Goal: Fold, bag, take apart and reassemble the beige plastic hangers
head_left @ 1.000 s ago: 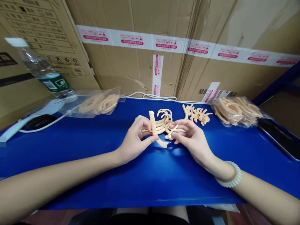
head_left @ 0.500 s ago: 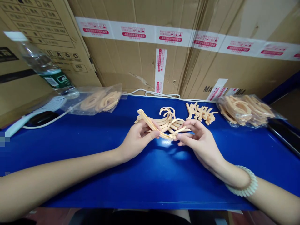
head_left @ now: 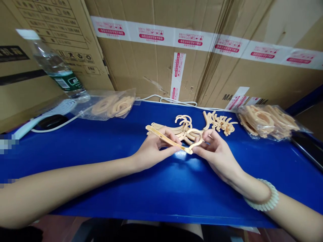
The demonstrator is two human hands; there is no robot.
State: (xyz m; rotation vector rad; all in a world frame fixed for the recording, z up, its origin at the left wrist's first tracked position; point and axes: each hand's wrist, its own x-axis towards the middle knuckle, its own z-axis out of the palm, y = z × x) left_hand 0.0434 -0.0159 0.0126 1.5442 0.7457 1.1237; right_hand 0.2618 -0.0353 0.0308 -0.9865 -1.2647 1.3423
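Observation:
Between the fingers of my left hand (head_left: pixel 157 146) is a long, pale beige plastic hanger arm (head_left: pixel 161 136), slanting down to the right. A curved hanger hook (head_left: pixel 199 143) meets the arm's lower end at a rounded joint; whether the two are fastened together I cannot tell. My right hand (head_left: pixel 217 151) is closed on this hook with thumb and fingers. Just behind both hands lies a group of beige hangers (head_left: pixel 171 128) with curved hooks, partly hidden by my fingers. Farther right is a heap of small curved hook pieces (head_left: pixel 222 123).
Bagged beige parts lie at the left (head_left: pixel 113 106) and right (head_left: pixel 267 121) of the blue table (head_left: pixel 151 195). A water bottle (head_left: pixel 60 72) leans at the back left near a white cable (head_left: pixel 58 127). Cardboard boxes (head_left: pixel 146 67) wall off the back. A dark flat object (head_left: pixel 309 148) lies far right.
The hanger arm has turned in my left hand and lies flatter. The hook now stands more upright at the joint, with my right fingers on its curve. The view has shifted slightly left.

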